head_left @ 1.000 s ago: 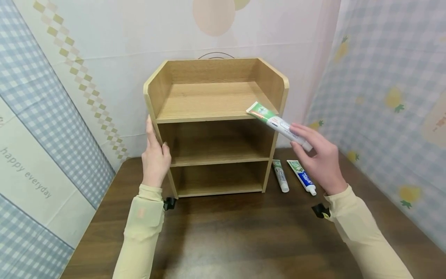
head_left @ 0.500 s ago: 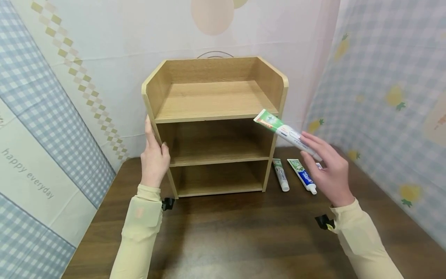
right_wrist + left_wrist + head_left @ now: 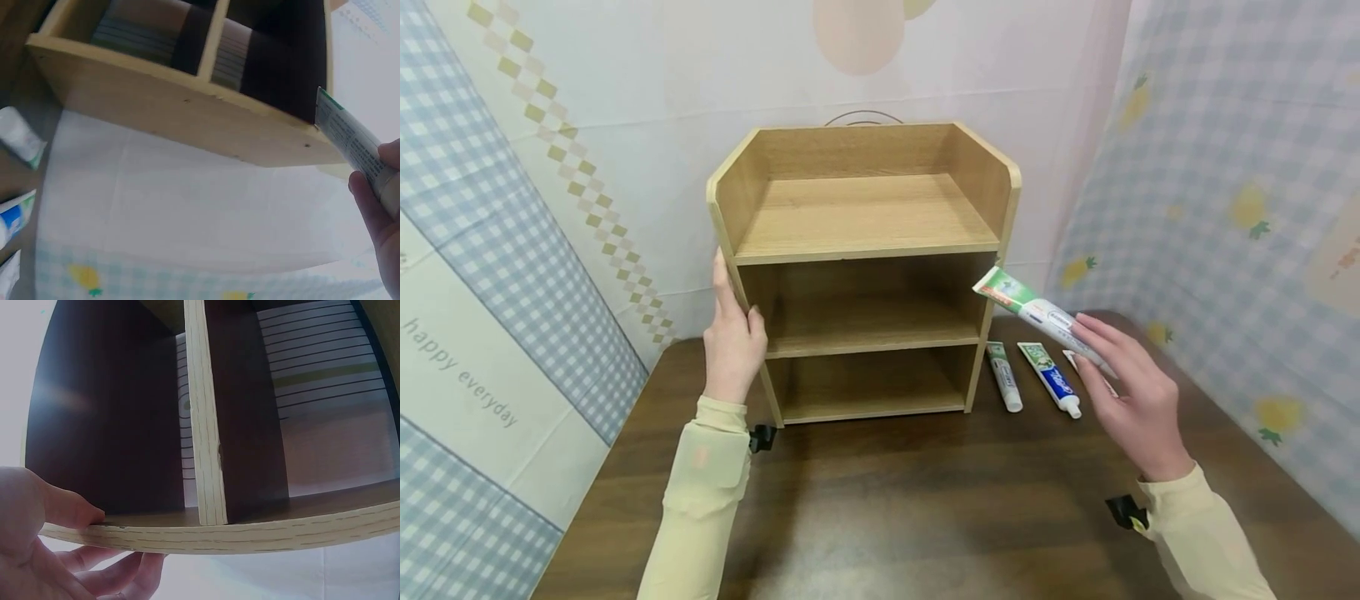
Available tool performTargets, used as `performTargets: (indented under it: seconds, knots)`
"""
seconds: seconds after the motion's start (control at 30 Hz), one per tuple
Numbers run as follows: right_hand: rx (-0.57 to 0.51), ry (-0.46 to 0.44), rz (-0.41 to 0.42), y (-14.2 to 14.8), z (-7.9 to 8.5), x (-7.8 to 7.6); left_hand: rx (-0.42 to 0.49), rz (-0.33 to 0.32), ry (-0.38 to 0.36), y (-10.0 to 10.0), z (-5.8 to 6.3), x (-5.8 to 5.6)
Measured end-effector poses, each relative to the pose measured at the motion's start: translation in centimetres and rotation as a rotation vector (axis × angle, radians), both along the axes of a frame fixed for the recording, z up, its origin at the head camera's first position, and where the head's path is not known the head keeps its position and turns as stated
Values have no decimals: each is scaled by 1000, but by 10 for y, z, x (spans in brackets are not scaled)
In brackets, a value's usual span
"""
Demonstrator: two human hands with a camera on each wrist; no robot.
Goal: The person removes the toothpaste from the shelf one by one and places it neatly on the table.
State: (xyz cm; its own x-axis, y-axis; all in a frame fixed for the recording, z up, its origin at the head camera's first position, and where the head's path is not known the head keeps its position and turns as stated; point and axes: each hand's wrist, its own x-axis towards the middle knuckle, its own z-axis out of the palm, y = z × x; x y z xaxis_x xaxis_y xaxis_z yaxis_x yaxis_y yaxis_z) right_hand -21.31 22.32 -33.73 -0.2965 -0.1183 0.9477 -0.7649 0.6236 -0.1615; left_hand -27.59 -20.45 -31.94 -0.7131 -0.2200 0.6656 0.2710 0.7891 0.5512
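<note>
A small wooden shelf (image 3: 865,217) with three levels stands on the table. My left hand (image 3: 733,346) grips its left side panel (image 3: 262,540); in the left wrist view the thumb (image 3: 75,509) lies on the inner side and the fingers curl beneath the outer side. My right hand (image 3: 1131,392) pinches a green and white toothpaste tube (image 3: 1037,310) near its cap end, holding it raised and tilted beside the shelf's right side. The tube's crimped end (image 3: 328,109) points to the shelf, and the cap is hidden by the hand.
Right of the shelf lie a green and white toothpaste tube (image 3: 1003,377) and a blue and green one (image 3: 1049,380). A third tube (image 3: 1070,357) shows partly behind my right hand. Patterned cloths (image 3: 1225,208) hang behind and beside the brown table (image 3: 880,508).
My right hand has moved down and to the right with the toothpaste tube, away from the top level's front edge. The left hand stays on the shelf's side panel.
</note>
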Motion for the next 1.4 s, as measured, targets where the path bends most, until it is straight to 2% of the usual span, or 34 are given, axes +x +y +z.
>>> performTargets:
  seconds: [0.47,0.73,0.97,1.17,1.4]
  knots:
    - [44,-36,-123,39,-28,3,-10,-4,28,-2,-3,-1]
    - [69,-66,-160,62,-39,0,-1,2,36,-2,-1,-1]
    - [33,-70,-227,89,-55,-13,4,-11,37,-2,-1,-1]
    - [-11,-148,-305,114,-69,-24,-6,-26,49,-4,0,-2]
    - [-13,-171,-364,140,-80,-40,-9,-27,34,-3,0,0]
